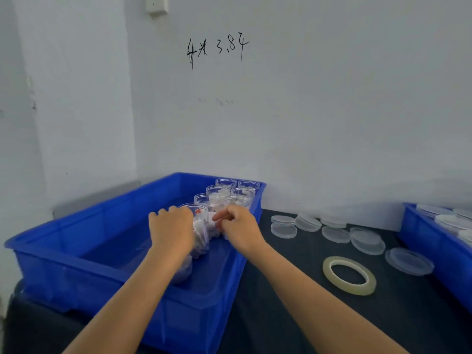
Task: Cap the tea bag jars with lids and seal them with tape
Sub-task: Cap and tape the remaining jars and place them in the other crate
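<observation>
Several clear tea bag jars (221,194) stand uncapped in two rows at the far right end of a blue bin (76,254). My left hand (171,228) grips the nearest jar of the left row (201,226) from its left side. Another jar (184,270) sits low in the bin, half hidden under my left forearm. My right hand (238,227) hovers at the right row with its fingers curled toward the left; what they hold, if anything, is hidden. Clear lids (283,226) lie loose on the dark table (293,315). A roll of clear tape (348,275) lies flat nearby.
A second blue bin (431,241) with more lids stands at the right edge. A white wall with handwriting rises just behind the table. The left half of the first bin holds no jars.
</observation>
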`<state>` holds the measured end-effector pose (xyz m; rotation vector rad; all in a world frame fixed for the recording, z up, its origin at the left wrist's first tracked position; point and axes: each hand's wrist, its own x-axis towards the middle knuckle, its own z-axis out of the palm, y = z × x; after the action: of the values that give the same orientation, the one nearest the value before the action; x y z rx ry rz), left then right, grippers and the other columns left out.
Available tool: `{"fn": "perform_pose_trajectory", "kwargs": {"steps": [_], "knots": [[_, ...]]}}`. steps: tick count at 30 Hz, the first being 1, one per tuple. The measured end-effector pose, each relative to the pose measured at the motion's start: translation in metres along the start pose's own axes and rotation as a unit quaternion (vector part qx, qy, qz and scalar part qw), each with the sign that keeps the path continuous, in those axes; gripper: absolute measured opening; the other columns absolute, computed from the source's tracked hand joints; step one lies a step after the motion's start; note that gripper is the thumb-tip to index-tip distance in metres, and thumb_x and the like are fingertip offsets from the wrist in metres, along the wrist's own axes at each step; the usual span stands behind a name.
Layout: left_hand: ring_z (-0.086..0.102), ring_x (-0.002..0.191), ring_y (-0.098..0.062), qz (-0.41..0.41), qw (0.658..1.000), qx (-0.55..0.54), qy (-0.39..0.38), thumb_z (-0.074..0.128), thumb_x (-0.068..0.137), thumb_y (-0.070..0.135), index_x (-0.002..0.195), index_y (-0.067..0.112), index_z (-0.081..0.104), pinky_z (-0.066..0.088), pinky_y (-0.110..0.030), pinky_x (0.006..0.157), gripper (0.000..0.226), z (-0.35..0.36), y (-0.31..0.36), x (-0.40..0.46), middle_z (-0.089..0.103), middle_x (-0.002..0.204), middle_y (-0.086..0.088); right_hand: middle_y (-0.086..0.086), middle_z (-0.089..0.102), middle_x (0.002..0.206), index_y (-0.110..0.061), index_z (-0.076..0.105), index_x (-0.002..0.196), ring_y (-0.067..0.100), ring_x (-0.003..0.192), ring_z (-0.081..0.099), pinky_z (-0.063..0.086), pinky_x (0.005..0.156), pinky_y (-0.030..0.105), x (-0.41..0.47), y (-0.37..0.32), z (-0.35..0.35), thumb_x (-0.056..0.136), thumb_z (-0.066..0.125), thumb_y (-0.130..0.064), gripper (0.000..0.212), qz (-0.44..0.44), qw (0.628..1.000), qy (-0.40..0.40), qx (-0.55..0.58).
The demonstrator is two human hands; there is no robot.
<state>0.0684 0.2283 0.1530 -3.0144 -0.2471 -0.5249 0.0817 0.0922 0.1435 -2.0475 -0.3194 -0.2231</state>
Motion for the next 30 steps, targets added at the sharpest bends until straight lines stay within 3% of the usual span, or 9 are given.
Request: {"fn": "perform_pose_trajectory", "kwargs": {"steps": [3, 6, 10, 15, 17, 21, 24, 26, 30], "knots": [[0.058, 0.103, -0.015, 0.008, 0.999, 0.018, -0.051, 0.049, 0.097, 0.034, 0.120, 0.024, 0.052, 0.038, -0.034, 0.100, 0.025, 0.013, -0.008, 0.001, 0.063, 0.111, 0.005, 0.014, 0.067, 0.110, -0.010, 0.063, 0.107, 0.022, 0.098, 0.061, 0.053, 0.087, 0.035, 0.004, -0.004, 0.021, 0.093, 0.045, -0.001, 0.025, -0.033, 0.996, -0.068, -0.041], [0.057, 0.108, -0.013, 0.016, 0.997, 0.031, -0.074, 0.046, 0.098, 0.038, 0.120, 0.026, 0.052, 0.034, -0.036, 0.104, 0.026, 0.016, -0.008, 0.002, 0.063, 0.115, 0.008, 0.017, 0.064, 0.117, -0.012, 0.056, 0.126, 0.017, 0.091, 0.053, 0.047, 0.074, 0.027, 0.006, -0.006, 0.032, 0.094, 0.045, -0.002, 0.036, -0.060, 0.984, -0.137, -0.100], [0.059, 0.101, -0.012, 0.024, 0.999, 0.006, -0.030, 0.044, 0.098, 0.036, 0.111, 0.029, 0.058, 0.032, -0.036, 0.106, 0.020, 0.015, -0.005, 0.000, 0.065, 0.105, 0.009, 0.015, 0.062, 0.123, -0.014, 0.052, 0.131, 0.025, 0.099, 0.057, 0.049, 0.085, 0.036, 0.008, -0.005, 0.034, 0.092, 0.050, 0.000, 0.042, -0.083, 0.961, -0.158, -0.210], [0.058, 0.102, -0.011, 0.071, 0.993, -0.037, 0.083, 0.046, 0.094, 0.032, 0.097, 0.032, 0.059, 0.014, -0.040, 0.116, 0.014, -0.010, 0.010, -0.012, 0.064, 0.091, 0.012, -0.001, 0.057, 0.097, -0.018, 0.049, 0.106, 0.004, 0.067, 0.051, 0.038, 0.062, 0.025, 0.005, -0.006, 0.009, 0.094, 0.049, -0.002, 0.021, -0.145, 0.958, -0.043, -0.245], [0.056, 0.104, -0.011, 0.096, 0.987, -0.028, 0.129, 0.049, 0.093, 0.032, 0.093, 0.033, 0.056, 0.011, -0.040, 0.117, 0.008, -0.029, 0.021, -0.016, 0.057, 0.084, 0.012, -0.006, 0.053, 0.097, -0.024, 0.044, 0.098, 0.008, 0.071, 0.051, 0.036, 0.061, 0.027, 0.005, -0.009, -0.012, 0.091, 0.054, -0.005, 0.022, -0.178, 0.946, -0.003, -0.270], [0.054, 0.112, -0.022, 0.177, 0.941, -0.063, 0.282, 0.065, 0.088, 0.025, 0.098, 0.024, 0.067, 0.015, -0.043, 0.115, 0.010, -0.060, 0.051, -0.020, 0.060, 0.109, 0.001, -0.009, 0.045, 0.105, -0.028, 0.047, 0.102, 0.010, 0.077, 0.058, 0.052, 0.067, 0.040, -0.006, -0.013, -0.067, 0.090, 0.058, -0.003, 0.029, -0.217, 0.938, 0.103, -0.250], [0.050, 0.119, -0.032, 0.221, 0.881, -0.202, 0.366, 0.081, 0.074, 0.021, 0.102, 0.016, 0.070, 0.033, -0.046, 0.106, 0.031, -0.065, 0.087, -0.025, 0.055, 0.126, -0.011, -0.010, 0.045, 0.115, -0.031, 0.050, 0.093, 0.016, 0.088, 0.064, 0.055, 0.075, 0.043, -0.021, -0.005, -0.112, 0.092, 0.062, -0.012, 0.023, -0.195, 0.953, 0.151, -0.179], [0.040, 0.129, -0.030, 0.189, 0.849, -0.379, 0.315, 0.084, 0.070, 0.026, 0.123, 0.015, 0.056, 0.037, -0.041, 0.103, 0.061, -0.057, 0.115, -0.031, 0.041, 0.138, -0.012, -0.013, 0.047, 0.110, -0.036, 0.047, 0.084, 0.006, 0.085, 0.065, 0.054, 0.075, 0.036, -0.034, 0.009, -0.137, 0.092, 0.060, -0.011, 0.029, -0.168, 0.963, 0.163, -0.137], [0.043, 0.126, -0.022, 0.110, 0.799, -0.588, 0.063, 0.091, 0.059, 0.031, 0.145, 0.016, 0.020, 0.042, -0.030, 0.097, 0.112, -0.009, 0.162, -0.032, 0.034, 0.141, -0.006, -0.017, 0.049, 0.104, -0.036, 0.048, 0.078, 0.004, 0.077, 0.064, 0.049, 0.063, 0.026, -0.055, 0.048, -0.165, 0.091, 0.058, -0.004, 0.036, -0.102, 0.974, 0.153, -0.130]]}}
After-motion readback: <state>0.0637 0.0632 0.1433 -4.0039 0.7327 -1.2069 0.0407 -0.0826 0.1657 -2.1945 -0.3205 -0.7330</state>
